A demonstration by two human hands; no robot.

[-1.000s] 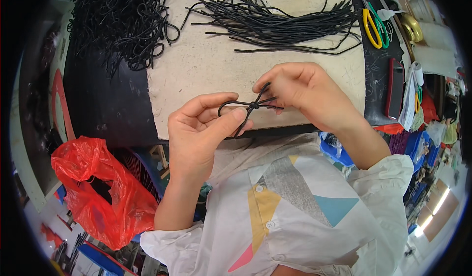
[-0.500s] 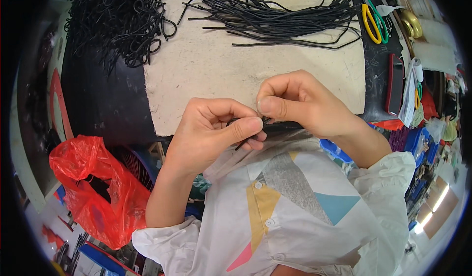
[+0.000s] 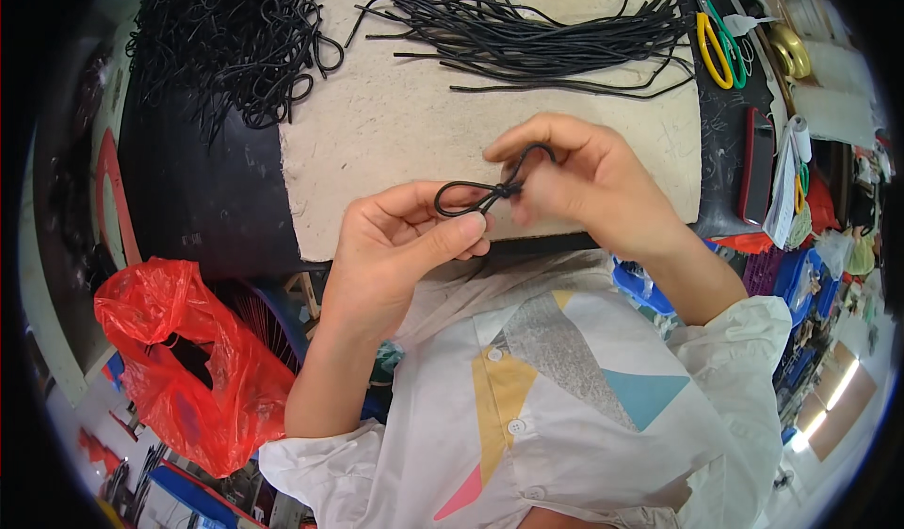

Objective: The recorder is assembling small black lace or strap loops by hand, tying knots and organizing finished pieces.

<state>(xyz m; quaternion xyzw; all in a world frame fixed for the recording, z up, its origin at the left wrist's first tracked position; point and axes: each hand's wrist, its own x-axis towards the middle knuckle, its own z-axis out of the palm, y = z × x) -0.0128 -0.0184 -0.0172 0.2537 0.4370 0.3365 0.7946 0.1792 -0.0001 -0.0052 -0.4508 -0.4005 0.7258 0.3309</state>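
Observation:
A black cord (image 3: 461, 186), bent into a loop with a knot at its right end, is pinched between the thumb and fingers of my left hand (image 3: 395, 237). The loop points left, above my left thumb. From the knot a short tail curls up and to the right, in front of my right palm. My right hand (image 3: 598, 185) is beside the knot with its fingers apart; its thumb is smeared by motion. Any touch between the right fingers and the cord is hard to make out.
A beige board (image 3: 377, 124) covers the black tabletop (image 3: 217, 209). Straight black cords (image 3: 565, 44) lie across its far side; a heap of looped cords (image 3: 226, 39) sits far left. Scissors (image 3: 718, 53) and a red-edged phone (image 3: 756, 166) lie right. A red plastic bag (image 3: 188, 359) hangs left.
My right hand has moved off its pinch at the cord and spread its fingers. The loop, knot and tail now show above my left thumb, where my fingers mostly hid them before.

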